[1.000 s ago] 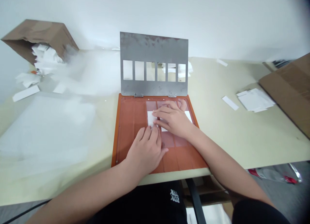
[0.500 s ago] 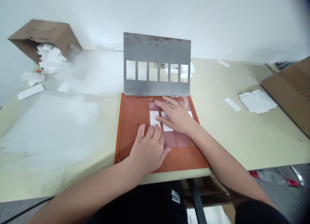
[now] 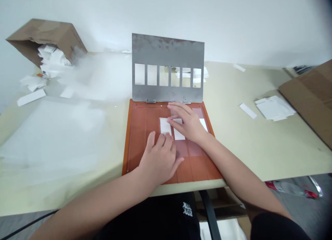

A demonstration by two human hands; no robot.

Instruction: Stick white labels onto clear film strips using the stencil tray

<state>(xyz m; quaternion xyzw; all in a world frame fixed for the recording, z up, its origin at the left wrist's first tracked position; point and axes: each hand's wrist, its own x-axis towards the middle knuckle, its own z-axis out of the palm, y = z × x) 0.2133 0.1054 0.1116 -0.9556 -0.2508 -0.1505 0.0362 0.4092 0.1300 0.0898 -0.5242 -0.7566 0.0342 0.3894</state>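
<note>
An orange-brown hinged board (image 3: 137, 139) lies on the table, with a rust-stained steel plate (image 3: 168, 67) standing up at its far edge. The plate has a row of several rectangular windows. My right hand (image 3: 187, 123) lies flat with its fingers across two white paper cards (image 3: 165, 125) (image 3: 178, 133), and a third card (image 3: 203, 124) shows just past it. My left hand (image 3: 159, 159) rests on the board, its fingertips at the lower edge of the left card. Neither hand grips anything.
A tipped cardboard box (image 3: 44, 39) spills white paper at the far left. A stack of white cards (image 3: 274, 107) and a flattened cardboard sheet (image 3: 308, 98) lie at the right. A clear plastic sheet (image 3: 52, 139) covers the table's left side.
My right hand has slid slightly away from me across the cards, leaving more of them uncovered. My left hand has barely moved, and the view has shifted slightly.
</note>
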